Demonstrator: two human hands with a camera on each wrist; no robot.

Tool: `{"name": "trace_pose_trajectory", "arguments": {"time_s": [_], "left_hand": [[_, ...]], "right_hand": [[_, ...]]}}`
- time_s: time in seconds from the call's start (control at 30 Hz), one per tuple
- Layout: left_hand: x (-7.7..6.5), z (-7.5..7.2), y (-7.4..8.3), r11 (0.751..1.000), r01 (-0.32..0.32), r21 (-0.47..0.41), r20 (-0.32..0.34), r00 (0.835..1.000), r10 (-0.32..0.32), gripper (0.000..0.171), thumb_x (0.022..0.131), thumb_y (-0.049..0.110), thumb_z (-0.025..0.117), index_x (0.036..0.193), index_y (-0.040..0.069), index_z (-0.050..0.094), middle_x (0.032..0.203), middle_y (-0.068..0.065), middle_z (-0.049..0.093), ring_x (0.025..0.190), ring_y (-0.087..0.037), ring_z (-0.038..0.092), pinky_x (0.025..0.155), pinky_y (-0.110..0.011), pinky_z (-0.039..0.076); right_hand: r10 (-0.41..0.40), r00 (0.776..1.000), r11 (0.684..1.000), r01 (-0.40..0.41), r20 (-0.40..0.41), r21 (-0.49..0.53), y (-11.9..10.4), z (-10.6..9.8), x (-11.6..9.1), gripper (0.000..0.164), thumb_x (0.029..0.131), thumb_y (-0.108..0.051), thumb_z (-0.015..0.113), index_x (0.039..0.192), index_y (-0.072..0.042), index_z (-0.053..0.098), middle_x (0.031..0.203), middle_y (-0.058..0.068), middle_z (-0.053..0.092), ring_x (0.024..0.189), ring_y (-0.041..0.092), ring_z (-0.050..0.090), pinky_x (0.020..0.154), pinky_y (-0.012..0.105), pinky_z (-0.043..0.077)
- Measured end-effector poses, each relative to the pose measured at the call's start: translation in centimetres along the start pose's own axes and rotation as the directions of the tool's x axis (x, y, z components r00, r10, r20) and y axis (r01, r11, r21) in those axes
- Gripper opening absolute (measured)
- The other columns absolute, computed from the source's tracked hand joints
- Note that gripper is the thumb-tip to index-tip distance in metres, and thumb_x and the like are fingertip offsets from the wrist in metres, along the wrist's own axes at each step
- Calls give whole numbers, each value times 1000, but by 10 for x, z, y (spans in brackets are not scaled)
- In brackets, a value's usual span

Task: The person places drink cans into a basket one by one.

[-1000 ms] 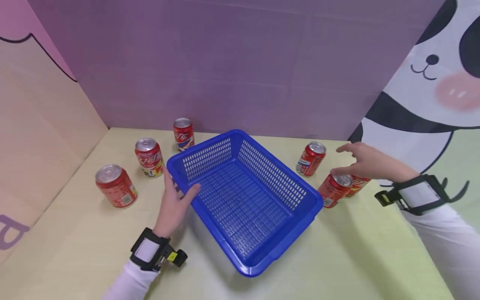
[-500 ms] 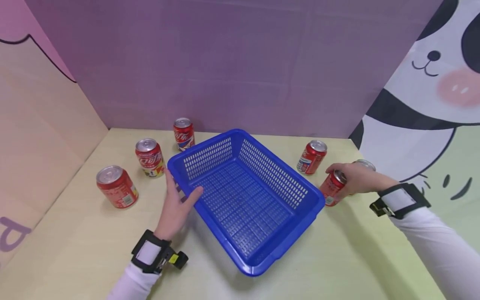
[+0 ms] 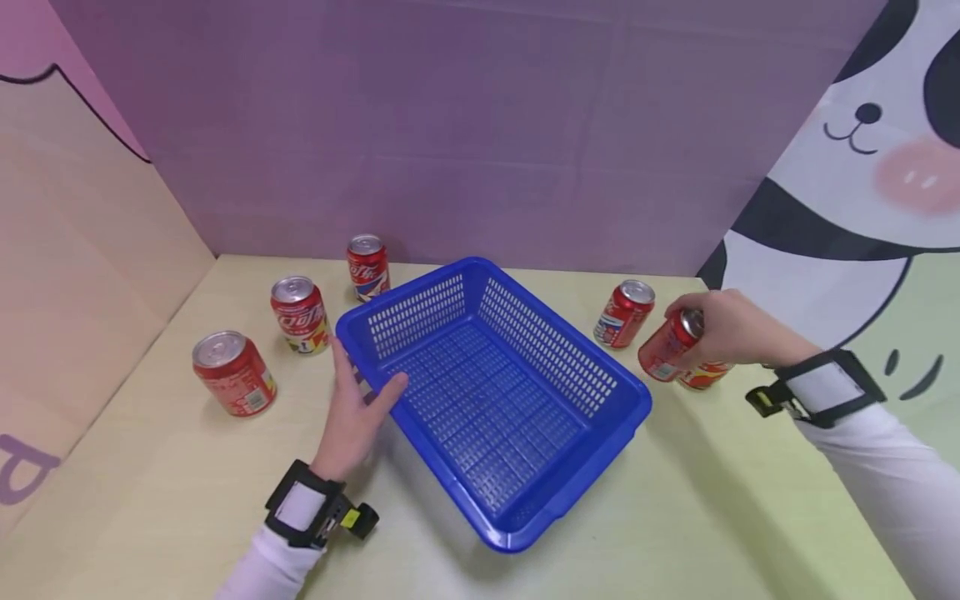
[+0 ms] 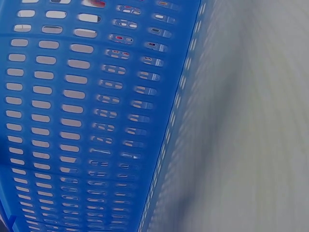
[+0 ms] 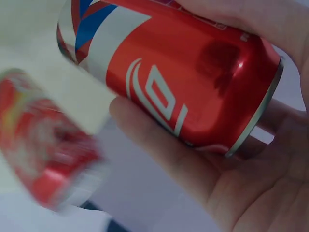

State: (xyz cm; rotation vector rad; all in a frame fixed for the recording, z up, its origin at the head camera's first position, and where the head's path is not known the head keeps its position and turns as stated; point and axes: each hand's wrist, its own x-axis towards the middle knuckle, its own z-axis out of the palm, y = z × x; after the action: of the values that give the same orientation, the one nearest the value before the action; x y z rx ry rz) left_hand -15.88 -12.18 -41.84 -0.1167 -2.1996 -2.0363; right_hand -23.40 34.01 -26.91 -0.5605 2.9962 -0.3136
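Screened tabletop booth, wider setting indeterminate: pale table (image 3: 150,492), purple backdrop (image 3: 465,142) behind it, panda-printed backdrop (image 3: 813,196) to its right.

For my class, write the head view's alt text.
The right hand grips a red metal drink can beside a blue rectangular plastic basket whose rim the left hand touches. Three more cans sit left of the basket, two right.

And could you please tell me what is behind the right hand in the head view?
The lower part of a red can shows there, with yellow on its side; the right hand covers its top.
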Motion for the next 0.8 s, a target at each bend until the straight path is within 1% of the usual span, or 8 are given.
{"name": "trace_pose_trajectory", "arguments": {"time_s": [0.17,0.23,0.33,0.43,0.5,0.6,0.7,0.8], "left_hand": [[0,0,1,1000,5,-2,-1,1000,-5,108,93,40,67,151,36,-24,162,-6,5,142,-32,24,104,-47,40],[0,0,1,1000,7,-4,1,1000,-7,108,93,40,67,151,35,-24,162,-7,5,142,-33,24,104,-47,40],[0,-1,0,1000,14,-6,3,1000,-14,109,93,40,67,151,34,-24,163,-7,3,143,-33,23,105,-47,40],[0,-2,1,1000,18,-5,5,1000,-18,108,93,40,67,151,34,-24,163,-7,2,143,-34,22,105,-48,39],[-1,-2,1,1000,15,-7,5,1000,-15,107,93,40,66,151,35,-24,163,-7,1,143,-33,21,105,-48,38],[-1,-2,0,999,-29,13,-9,1000,29,102,96,37,63,152,31,-23,163,-6,-4,145,-30,17,108,-49,34],[-1,-1,-2,994,-89,66,-27,995,91,94,101,30,56,153,22,-22,162,-5,-8,146,-24,9,115,-47,21],[-1,2,-3,986,-117,117,-32,992,122,88,103,27,50,153,17,-21,162,-6,-11,146,-19,2,117,-43,8]], "right_hand": [[-98,988,995,99,-115,-2,-42,-34,8,63,62,-17,94,115,0,65,96,12,69,80,25,66,63,40,59],[-154,977,987,159,-148,25,-64,-39,15,59,63,-12,93,114,-2,65,98,12,68,82,25,67,63,38,59],[-238,962,967,247,-138,58,-102,-36,29,57,65,-10,91,116,-3,65,101,10,68,84,23,66,65,36,59],[-342,934,933,350,-101,78,-139,-23,48,58,65,-12,91,117,-3,66,100,8,67,84,20,66,66,33,59],[-415,907,903,420,-70,90,-163,-10,62,59,64,-12,91,116,-2,66,98,7,67,82,19,65,66,30,58],[-482,876,871,480,-5,101,-197,12,83,58,64,-12,91,115,-1,66,97,6,66,83,17,64,67,26,56],[-482,872,875,474,89,95,-227,34,105,57,67,-14,91,117,-4,66,101,3,65,88,14,62,69,22,55],[-454,873,891,448,177,74,-251,54,124,60,68,-16,91,120,-6,64,103,2,65,92,13,61,72,21,54]]}}
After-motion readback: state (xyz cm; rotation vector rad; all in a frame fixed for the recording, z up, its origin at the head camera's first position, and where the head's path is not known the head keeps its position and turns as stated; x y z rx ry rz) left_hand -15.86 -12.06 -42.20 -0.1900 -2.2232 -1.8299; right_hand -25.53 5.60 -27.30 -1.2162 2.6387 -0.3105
